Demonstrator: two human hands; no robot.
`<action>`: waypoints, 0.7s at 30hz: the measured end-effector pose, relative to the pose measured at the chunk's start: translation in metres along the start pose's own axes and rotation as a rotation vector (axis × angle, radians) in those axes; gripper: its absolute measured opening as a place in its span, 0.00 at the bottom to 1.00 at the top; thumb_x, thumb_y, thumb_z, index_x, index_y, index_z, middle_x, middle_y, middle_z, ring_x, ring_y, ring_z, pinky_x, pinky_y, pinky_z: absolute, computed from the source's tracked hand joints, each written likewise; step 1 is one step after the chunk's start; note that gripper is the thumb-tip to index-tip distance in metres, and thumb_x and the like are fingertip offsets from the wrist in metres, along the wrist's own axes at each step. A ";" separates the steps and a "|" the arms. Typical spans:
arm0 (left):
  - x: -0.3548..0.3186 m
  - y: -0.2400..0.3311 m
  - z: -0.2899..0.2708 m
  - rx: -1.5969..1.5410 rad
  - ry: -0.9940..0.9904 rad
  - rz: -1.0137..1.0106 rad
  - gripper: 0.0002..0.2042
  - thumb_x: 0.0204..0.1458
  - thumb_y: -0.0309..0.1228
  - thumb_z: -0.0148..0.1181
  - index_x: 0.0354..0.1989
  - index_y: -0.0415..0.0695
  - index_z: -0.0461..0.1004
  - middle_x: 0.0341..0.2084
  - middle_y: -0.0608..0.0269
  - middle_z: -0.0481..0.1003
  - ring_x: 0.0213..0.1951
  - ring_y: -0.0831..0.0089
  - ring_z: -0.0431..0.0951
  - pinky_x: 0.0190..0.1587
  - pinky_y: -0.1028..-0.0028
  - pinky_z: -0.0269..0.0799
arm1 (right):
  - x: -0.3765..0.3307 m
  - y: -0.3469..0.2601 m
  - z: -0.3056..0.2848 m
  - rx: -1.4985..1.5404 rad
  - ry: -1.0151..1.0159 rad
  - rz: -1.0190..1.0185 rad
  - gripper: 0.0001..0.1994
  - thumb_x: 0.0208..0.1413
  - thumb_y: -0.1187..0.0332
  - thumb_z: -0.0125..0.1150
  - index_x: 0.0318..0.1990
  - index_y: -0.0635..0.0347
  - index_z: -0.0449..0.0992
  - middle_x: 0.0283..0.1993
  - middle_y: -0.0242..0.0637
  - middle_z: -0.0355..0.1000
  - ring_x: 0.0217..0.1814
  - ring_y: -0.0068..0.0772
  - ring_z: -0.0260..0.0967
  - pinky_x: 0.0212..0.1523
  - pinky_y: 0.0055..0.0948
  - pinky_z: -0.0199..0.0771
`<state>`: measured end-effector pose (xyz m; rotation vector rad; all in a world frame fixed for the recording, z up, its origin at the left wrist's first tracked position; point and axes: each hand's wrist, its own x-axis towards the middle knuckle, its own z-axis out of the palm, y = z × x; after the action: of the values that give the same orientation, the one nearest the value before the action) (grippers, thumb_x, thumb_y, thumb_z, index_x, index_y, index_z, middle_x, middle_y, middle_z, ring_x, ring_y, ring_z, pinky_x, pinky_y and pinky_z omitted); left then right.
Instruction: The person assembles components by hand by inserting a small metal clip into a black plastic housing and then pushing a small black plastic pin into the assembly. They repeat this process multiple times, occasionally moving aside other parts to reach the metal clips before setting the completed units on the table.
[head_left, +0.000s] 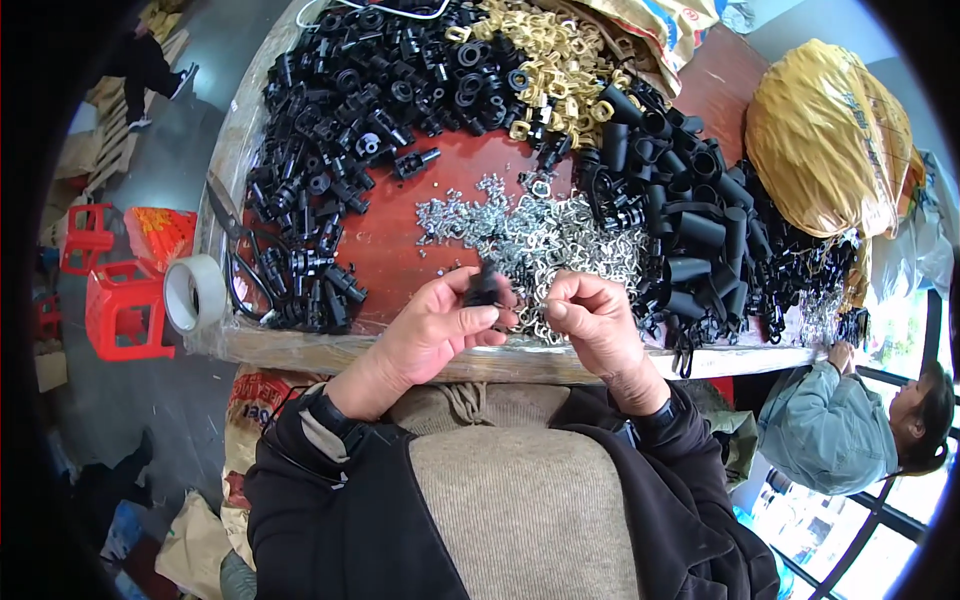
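Observation:
Between the thumb and fingers of my left hand [430, 335] is a small black plastic part [484, 287], raised above the table's near edge. To its right, my right hand [600, 320] is closed in a pinch; whatever its fingertips hold is too small to make out. Just beyond both hands lies a heap of pale metal rings [600, 240], which runs into a scatter of small silver screws [465, 220]. Black plastic fittings [350, 130] pile up at the left and far side. Gold-coloured clips [560, 80] lie at the back, and black tubes [695, 235] are heaped on the right.
Scissors [229, 212] and a roll of clear tape [196, 294] are at the table's left edge. Red stools [127, 312] stand on the floor there. A full yellow sack [825, 140] sits at the far right. Another person [835, 425] works at the right end.

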<state>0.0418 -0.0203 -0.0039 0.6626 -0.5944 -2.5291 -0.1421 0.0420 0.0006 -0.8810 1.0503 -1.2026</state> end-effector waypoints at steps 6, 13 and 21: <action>-0.001 0.004 0.007 0.603 -0.029 0.280 0.09 0.41 0.23 0.56 0.33 0.38 0.68 0.27 0.63 0.69 0.28 0.77 0.70 0.32 0.80 0.65 | 0.000 0.007 0.001 0.474 -0.040 0.250 0.04 0.45 0.73 0.55 0.27 0.63 0.69 0.21 0.24 0.62 0.18 0.13 0.51 0.19 0.13 0.50; 0.007 0.003 0.013 0.981 -0.041 0.560 0.06 0.38 0.20 0.58 0.27 0.39 0.70 0.24 0.64 0.69 0.28 0.79 0.68 0.31 0.81 0.63 | 0.002 0.013 0.005 0.564 -0.119 0.378 0.04 0.47 0.73 0.53 0.29 0.65 0.68 0.19 0.26 0.59 0.17 0.15 0.47 0.19 0.16 0.48; 0.011 -0.001 0.011 0.990 0.011 0.505 0.05 0.39 0.21 0.57 0.26 0.39 0.69 0.24 0.64 0.69 0.27 0.79 0.67 0.30 0.81 0.62 | 0.003 0.019 0.005 0.630 -0.124 0.401 0.04 0.47 0.73 0.54 0.29 0.65 0.68 0.19 0.25 0.60 0.17 0.15 0.47 0.19 0.16 0.48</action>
<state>0.0271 -0.0216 0.0003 0.7021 -1.7805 -1.6519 -0.1319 0.0417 -0.0163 -0.2327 0.6407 -1.0267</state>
